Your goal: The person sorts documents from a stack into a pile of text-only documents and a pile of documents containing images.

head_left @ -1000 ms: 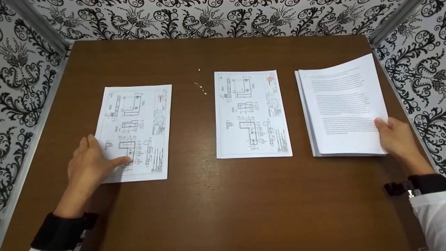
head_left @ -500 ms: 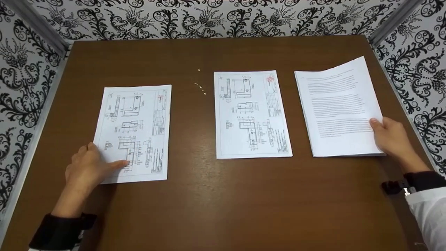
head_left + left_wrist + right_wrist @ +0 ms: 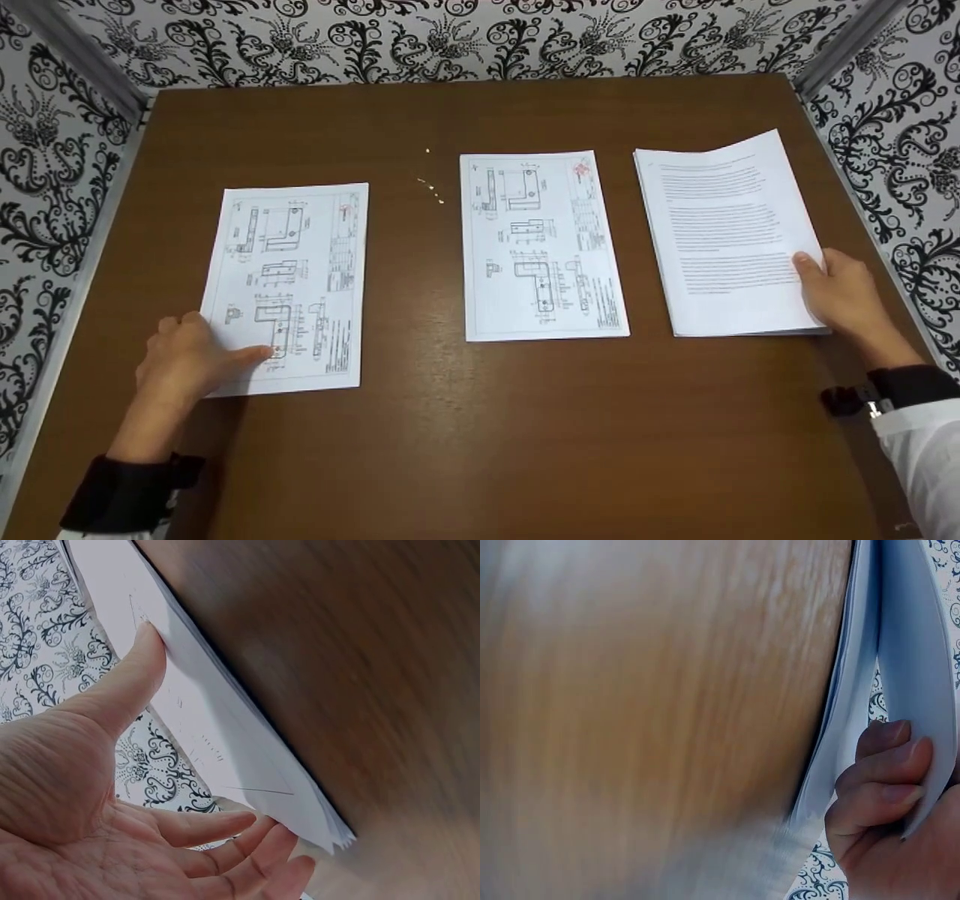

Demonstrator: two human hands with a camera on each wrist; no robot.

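Observation:
On the left lies a stack of paper [image 3: 341,225] with a technical drawing on top. My left hand [image 3: 180,356] is at its lower left, thumb stretched over the top sheet. In the left wrist view the loosely extended fingers [image 3: 232,840] touch the stack's edge near a corner. On the right is a stack of text-printed paper [image 3: 720,262]. My right hand [image 3: 847,292] holds its right edge, thumb on top. In the right wrist view the fingers curl round lifted paper [image 3: 915,652], with a gap between it and the paper below [image 3: 836,712].
Between the two stacks lies a second technical drawing [image 3: 495,307], flat on the brown table [image 3: 480,450]. Small pale flecks [image 3: 433,190] mark the tabletop to its left. Black-and-white patterned walls [image 3: 450,45] stand behind the table and at both sides.
My right hand has shifted slightly left, bringing the text-printed paper over the sheets below; its raised top right corner has dropped. My left hand has slid slightly left and down along its stack.

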